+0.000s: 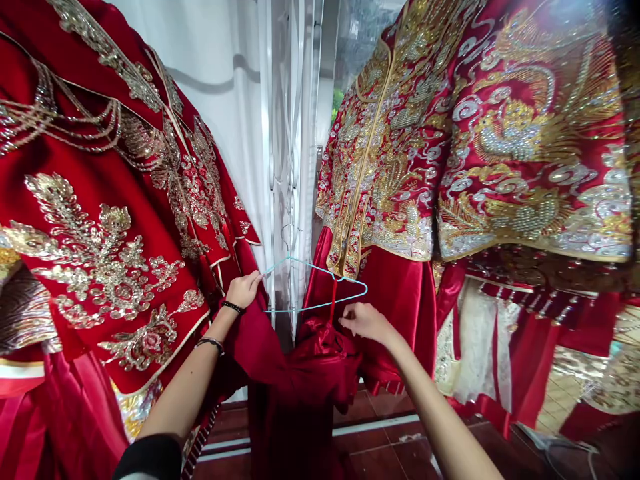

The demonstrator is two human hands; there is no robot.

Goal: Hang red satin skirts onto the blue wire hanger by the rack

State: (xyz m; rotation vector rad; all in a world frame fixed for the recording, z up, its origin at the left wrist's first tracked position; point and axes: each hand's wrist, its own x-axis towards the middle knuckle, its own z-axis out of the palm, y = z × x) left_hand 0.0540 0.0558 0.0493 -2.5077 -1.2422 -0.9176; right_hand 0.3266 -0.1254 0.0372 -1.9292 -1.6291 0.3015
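Observation:
My left hand [243, 291] is closed around the left end of a thin light-blue clothes hanger [320, 262], with dark red cloth just below its fingers. From the hanger's right arm a narrow red strap [334, 300] runs down to a bunched dark red garment [300, 373], which hangs low between my arms. My right hand [366, 322] is beside the top of this garment, under the hanger's right end. Its thumb and forefinger are pinched together; whether cloth is between them I cannot make out. The hanger's metal hook [287, 233] points up.
At left hangs a red jacket [150, 267] with silver beadwork and bead strands. On the right are red jackets [390, 133] densely embroidered in gold and silver, over red skirts [400, 307]. Behind stand a white folding metal gate [295, 133] and white curtain [215, 40]. The floor [380, 413] is dark red tile.

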